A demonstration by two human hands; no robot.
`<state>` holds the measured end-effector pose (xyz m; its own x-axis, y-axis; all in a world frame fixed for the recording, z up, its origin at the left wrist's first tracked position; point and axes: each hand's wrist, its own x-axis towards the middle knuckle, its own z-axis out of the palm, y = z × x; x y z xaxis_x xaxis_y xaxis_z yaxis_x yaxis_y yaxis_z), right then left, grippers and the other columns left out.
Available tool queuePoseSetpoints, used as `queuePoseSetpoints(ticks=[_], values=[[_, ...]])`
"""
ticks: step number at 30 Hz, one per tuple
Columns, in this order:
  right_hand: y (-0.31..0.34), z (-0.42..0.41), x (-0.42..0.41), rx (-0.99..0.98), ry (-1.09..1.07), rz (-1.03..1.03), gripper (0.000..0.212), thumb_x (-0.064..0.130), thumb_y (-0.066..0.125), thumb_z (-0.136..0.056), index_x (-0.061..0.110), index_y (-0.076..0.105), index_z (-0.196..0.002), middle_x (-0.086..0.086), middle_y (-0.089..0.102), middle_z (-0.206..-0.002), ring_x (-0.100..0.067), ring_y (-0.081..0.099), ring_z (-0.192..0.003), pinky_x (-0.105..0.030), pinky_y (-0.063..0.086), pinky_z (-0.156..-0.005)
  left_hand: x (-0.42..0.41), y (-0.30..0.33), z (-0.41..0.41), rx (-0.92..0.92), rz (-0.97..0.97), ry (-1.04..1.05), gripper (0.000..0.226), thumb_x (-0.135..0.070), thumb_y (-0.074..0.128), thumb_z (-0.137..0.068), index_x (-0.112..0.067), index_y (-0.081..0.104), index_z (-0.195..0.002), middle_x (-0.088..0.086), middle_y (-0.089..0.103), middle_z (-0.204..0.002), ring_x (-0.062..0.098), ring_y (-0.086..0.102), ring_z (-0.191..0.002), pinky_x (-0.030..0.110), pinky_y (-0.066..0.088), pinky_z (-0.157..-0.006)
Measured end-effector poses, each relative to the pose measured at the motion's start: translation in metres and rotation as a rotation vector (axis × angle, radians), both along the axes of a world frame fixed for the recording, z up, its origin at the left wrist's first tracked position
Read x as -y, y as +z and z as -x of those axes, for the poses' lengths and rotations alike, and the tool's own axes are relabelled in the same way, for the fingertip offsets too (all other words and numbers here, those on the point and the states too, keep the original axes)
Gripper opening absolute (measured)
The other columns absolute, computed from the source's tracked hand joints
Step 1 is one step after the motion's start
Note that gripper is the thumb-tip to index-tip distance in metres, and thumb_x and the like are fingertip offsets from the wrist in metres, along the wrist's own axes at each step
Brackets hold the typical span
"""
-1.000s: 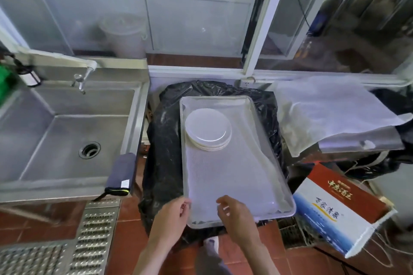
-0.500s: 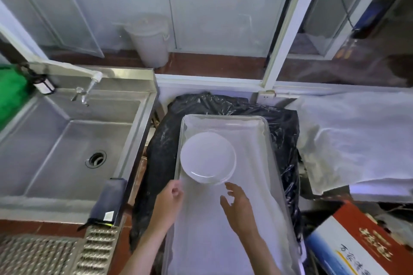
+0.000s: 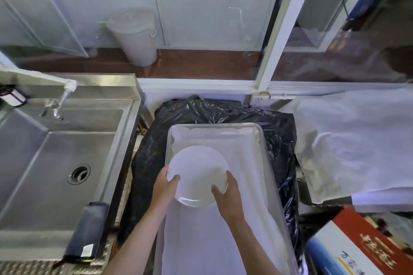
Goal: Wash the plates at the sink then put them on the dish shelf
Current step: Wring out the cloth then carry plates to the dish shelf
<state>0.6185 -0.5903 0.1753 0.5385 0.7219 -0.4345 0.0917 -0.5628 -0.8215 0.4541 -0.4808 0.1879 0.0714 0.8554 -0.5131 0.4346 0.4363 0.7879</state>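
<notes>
Two hands grasp the white plates [image 3: 197,174], which lie on the mesh-lined tray [image 3: 257,138] right of the sink. The left hand [image 3: 164,187] grips the near-left rim with its thumb over the top face. The right hand [image 3: 230,194] grips the near-right rim in the same manner. Whether this is one plate or a stack cannot be told from above; only the top face shows.

Status of the task:
1. Pick-up: in progress. The plates are held but remain over the tray, which rests on a black plastic sheet [image 3: 152,152].
2. Washing: not started, by judgement. The sink [image 3: 55,163] lies well to the left, its basin looks dry, and no water runs from the faucet [image 3: 61,100].
3. Shelving: not started. No dish shelf is identifiable in view.

A dark folded item [image 3: 88,230] sits on the near rim of the sink. A printed carton [image 3: 362,250] stands at the near right.

Remaining work, by judgement: carry the plates left to the basin, wash them, then locate the shelf.
</notes>
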Motion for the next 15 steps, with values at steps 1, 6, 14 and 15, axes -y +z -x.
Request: queuePoseSetpoints(ticks=[1,6,14,15], values=[[-0.001,-0.001,-0.003,-0.004,-0.01,0.007,0.078,0.021,0.067,-0.099,0.015,0.025,-0.163,-0.003,0.034,-0.164,-0.024,0.035,-0.15,-0.037,0.033,-0.12,-0.004,-0.001,-0.002,0.026,0.004,0.019,0.052,-0.022,0.063,-0.098,-0.025,0.05,-0.148,0.0,0.059,-0.14,0.025,0.056,-0.128,0.051,0.05,-0.108],[-0.004,0.001,-0.009,0.002,-0.071,-0.006,0.071,0.021,0.066,-0.098,0.018,0.033,-0.16,-0.001,0.048,-0.156,-0.024,0.046,-0.141,-0.038,0.042,-0.114,-0.012,-0.002,-0.009,0.136,0.029,0.141,0.035,-0.014,0.059,-0.101,-0.021,0.061,-0.135,-0.001,0.065,-0.124,0.019,0.06,-0.112,0.033,0.05,-0.082],[0.004,0.005,-0.007,-0.069,-0.181,-0.036,0.06,0.021,0.067,-0.095,0.019,0.047,-0.152,0.004,0.059,-0.14,-0.02,0.053,-0.131,-0.038,0.048,-0.106,0.0,-0.009,-0.006,0.212,0.058,0.26,0.032,-0.011,0.059,-0.099,-0.022,0.068,-0.127,-0.002,0.07,-0.12,0.022,0.063,-0.113,0.042,0.053,-0.092],[0.004,0.005,-0.006,-0.081,-0.193,-0.039,0.056,0.02,0.066,-0.095,0.019,0.05,-0.149,0.006,0.06,-0.135,-0.018,0.055,-0.127,-0.035,0.048,-0.1,0.003,-0.009,-0.006,0.214,0.055,0.278,0.029,-0.01,0.058,-0.099,-0.023,0.068,-0.124,-0.004,0.07,-0.117,0.02,0.063,-0.11,0.041,0.051,-0.091]])
